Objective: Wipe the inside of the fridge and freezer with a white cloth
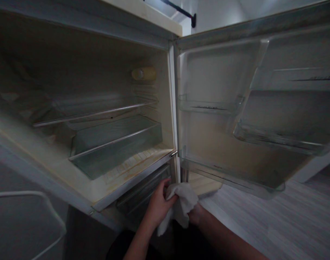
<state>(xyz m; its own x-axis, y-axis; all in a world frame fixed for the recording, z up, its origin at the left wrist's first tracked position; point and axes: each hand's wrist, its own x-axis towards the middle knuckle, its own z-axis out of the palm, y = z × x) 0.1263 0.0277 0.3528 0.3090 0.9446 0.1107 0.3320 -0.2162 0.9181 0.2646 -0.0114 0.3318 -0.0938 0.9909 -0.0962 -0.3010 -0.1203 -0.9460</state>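
Note:
A crumpled white cloth (183, 200) is bunched between my two hands, low in front of an open refrigerator. My left hand (160, 203) has its thumb and fingers closed on the cloth's left side. On the other side, my right hand (196, 213) grips it too, with most of its fingers covered by the fabric. Just beyond the hands is the refrigerator's stained bottom ledge (132, 177). A clear drawer (121, 148) sits inside on the compartment floor, under a glass shelf (100, 115).
The refrigerator door (208, 133) stands wide open on the right, with several clear door bins (216, 177). A yellowish lamp cover (143, 73) is on the inner wall. Below are a darker lower compartment (143, 195) and a light wood-look floor (241, 209). A white curved edge (55, 213) shows lower left.

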